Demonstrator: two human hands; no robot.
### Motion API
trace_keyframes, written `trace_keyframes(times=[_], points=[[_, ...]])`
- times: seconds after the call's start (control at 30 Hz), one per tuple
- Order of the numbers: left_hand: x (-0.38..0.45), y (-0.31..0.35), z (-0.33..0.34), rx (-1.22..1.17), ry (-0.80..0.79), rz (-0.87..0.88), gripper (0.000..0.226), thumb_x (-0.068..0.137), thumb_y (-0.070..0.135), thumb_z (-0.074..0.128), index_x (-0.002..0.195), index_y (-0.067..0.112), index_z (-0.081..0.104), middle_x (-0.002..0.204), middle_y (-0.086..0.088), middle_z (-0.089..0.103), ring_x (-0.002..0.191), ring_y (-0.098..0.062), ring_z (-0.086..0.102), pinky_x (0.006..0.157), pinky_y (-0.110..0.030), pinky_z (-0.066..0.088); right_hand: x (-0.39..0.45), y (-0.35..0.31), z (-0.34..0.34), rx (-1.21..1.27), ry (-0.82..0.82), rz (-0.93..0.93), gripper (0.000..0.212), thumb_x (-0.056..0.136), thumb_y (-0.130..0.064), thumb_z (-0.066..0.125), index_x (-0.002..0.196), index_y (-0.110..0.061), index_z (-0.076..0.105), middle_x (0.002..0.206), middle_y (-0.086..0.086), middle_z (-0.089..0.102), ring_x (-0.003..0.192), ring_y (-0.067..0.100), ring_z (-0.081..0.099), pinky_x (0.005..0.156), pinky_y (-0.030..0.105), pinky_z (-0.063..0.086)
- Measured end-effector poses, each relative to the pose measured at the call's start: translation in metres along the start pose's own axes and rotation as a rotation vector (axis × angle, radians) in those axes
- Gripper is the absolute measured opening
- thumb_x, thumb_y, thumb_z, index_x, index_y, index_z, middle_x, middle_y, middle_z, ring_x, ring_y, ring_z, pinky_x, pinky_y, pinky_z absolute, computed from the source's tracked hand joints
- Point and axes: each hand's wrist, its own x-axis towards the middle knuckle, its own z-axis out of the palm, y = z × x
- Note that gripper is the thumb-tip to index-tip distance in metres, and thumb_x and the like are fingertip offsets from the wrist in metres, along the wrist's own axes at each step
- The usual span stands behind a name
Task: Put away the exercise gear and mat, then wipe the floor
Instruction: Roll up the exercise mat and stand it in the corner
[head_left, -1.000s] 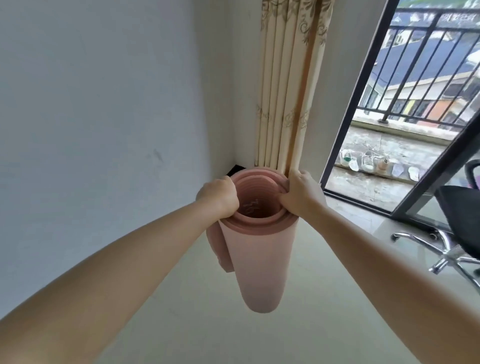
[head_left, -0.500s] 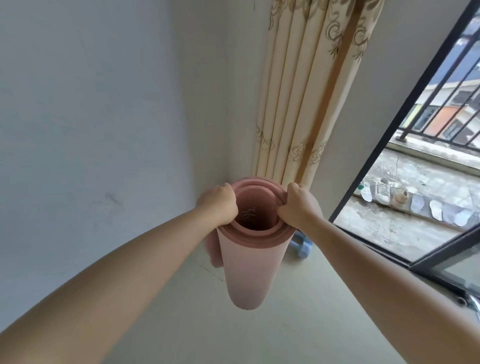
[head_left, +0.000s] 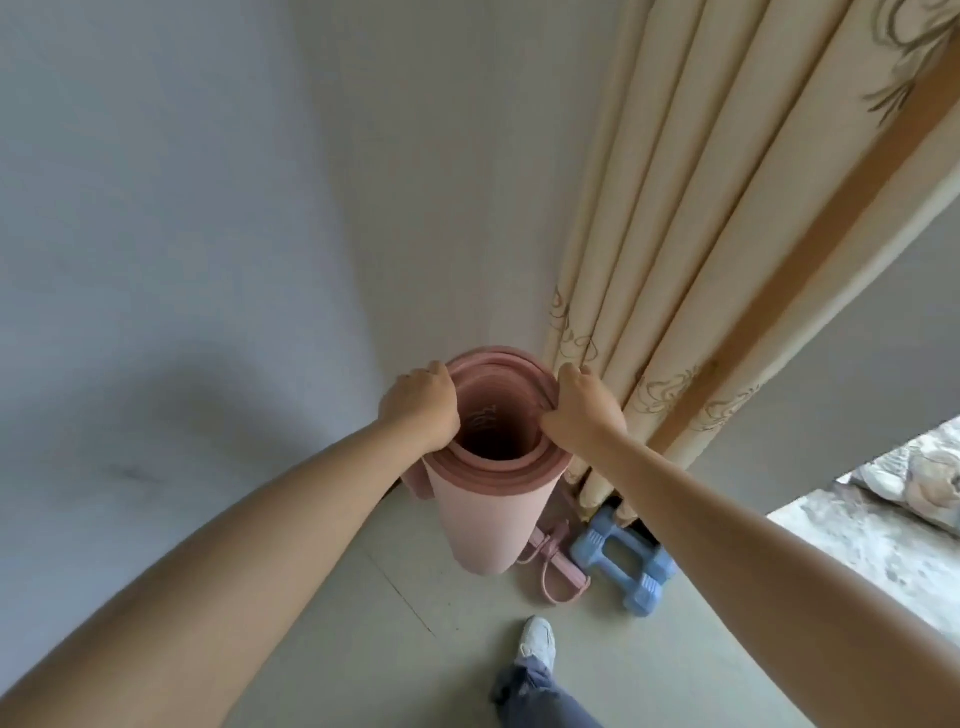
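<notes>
A rolled pink exercise mat (head_left: 483, 512) stands upright in the room corner, its open top end facing me. My left hand (head_left: 421, 405) grips the left side of the top rim, fingers curled over it. My right hand (head_left: 582, 410) pinches the right side of the rim. Two blue dumbbells (head_left: 626, 564) lie on the floor just right of the mat's foot. A pink resistance band with loop handles (head_left: 553, 571) lies between the mat and the dumbbells.
White walls meet in the corner behind the mat. A cream patterned curtain (head_left: 701, 249) hangs right of it, reaching the floor by the dumbbells. My foot in a white shoe (head_left: 535, 636) stands on the pale tiled floor (head_left: 363, 623). A bright outdoor ledge (head_left: 883, 509) shows at right.
My view has tilted down and closer to the corner. The mat now stands lower in the corner, and the dumbbells, band and my foot have come into sight. Both hands keep their grip.
</notes>
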Motion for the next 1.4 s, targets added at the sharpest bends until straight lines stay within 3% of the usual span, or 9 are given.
trace_keyframes(times=[0.13,0.37,0.77,0.97,1.17,1.4], points=[[0.068,0.015,0.009,-0.026,-0.032,-0.082,0.040,0.091,0.002,0.045,0.129,-0.003,0.038,0.128,-0.021,0.051,0.117,-0.034,0.051,0.091,-0.037,0.046,0.074,0.008,0.004,-0.001,-0.075,-0.019,0.038,0.088,-0.013,0.055,0.123,-0.003,0.043,0.126,0.013,0.045,0.102,0.031,0.055,0.065,0.028,0.038],[0.178,0.013,0.037,-0.074,-0.013,-0.199,0.045,0.092,0.009,0.053,0.133,0.000,0.037,0.131,-0.020,0.050,0.120,-0.034,0.050,0.097,-0.038,0.045,0.186,0.011,0.031,-0.044,-0.127,-0.118,0.038,0.087,-0.011,0.053,0.123,-0.004,0.043,0.128,0.013,0.043,0.106,0.029,0.052,0.071,0.027,0.038],[0.345,-0.024,0.195,-0.118,-0.067,-0.219,0.042,0.094,0.010,0.048,0.132,0.001,0.034,0.133,-0.021,0.044,0.123,-0.034,0.044,0.098,-0.038,0.043,0.327,0.067,0.202,-0.067,-0.164,-0.095,0.041,0.090,-0.020,0.057,0.125,-0.005,0.042,0.129,0.013,0.043,0.108,0.025,0.054,0.077,0.022,0.040],[0.395,-0.036,0.196,-0.180,0.021,-0.173,0.050,0.100,0.021,0.035,0.145,0.006,0.020,0.141,-0.024,0.032,0.132,-0.039,0.031,0.105,-0.046,0.034,0.376,0.055,0.215,-0.087,-0.012,-0.090,0.041,0.094,-0.019,0.050,0.128,-0.001,0.039,0.135,0.017,0.037,0.121,0.032,0.045,0.093,0.033,0.042],[0.407,-0.039,0.202,-0.172,-0.027,-0.136,0.062,0.101,0.035,0.028,0.151,0.009,0.001,0.150,-0.018,0.023,0.137,-0.035,0.026,0.106,-0.047,0.033,0.379,0.050,0.223,-0.205,-0.008,-0.076,0.038,0.098,-0.021,0.040,0.132,-0.003,0.038,0.134,0.017,0.040,0.119,0.030,0.045,0.093,0.031,0.041],[0.398,-0.036,0.189,-0.068,-0.043,-0.144,0.065,0.101,0.041,0.026,0.151,0.008,0.001,0.151,-0.015,0.024,0.137,-0.032,0.029,0.106,-0.043,0.035,0.376,0.044,0.205,-0.340,-0.094,-0.087,0.063,0.099,-0.035,0.034,0.146,0.001,0.015,0.143,0.020,0.034,0.128,0.034,0.039,0.099,0.040,0.040]])
